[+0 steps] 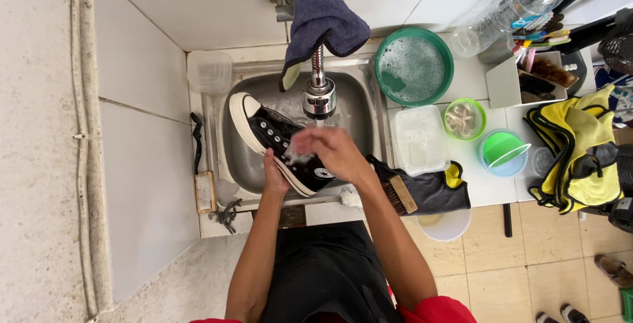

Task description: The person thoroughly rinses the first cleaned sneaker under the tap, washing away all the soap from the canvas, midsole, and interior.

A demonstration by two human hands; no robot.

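A black high-top sneaker [280, 143] with a white toe cap and white sole lies slantwise in the steel sink [359, 108], toe toward the sink's far left corner, heel toward its near rim. The left hand [273, 176] is closed around the sole edge near the heel, at the sink's near rim, fingers wrapped up onto the shoe's side. The right hand [333, 151] lies on top of the shoe's ankle part, just right of the left hand, fingers bent down over the upper; it seems to press or rub there, though motion blur hides whether it grips anything small. Water and suds show around those fingers. The chrome tap head [319, 95] hangs over the sink's middle, directly beyond the right hand, with a dark blue cloth [316, 13] draped above it. Just right of the sink stand a green basin [414, 65] of soapy water and a clear plastic tub [421, 139]. A wooden scrubbing brush [398, 194] rests on a dark cloth at the sink's near right corner, beside the right wrist.
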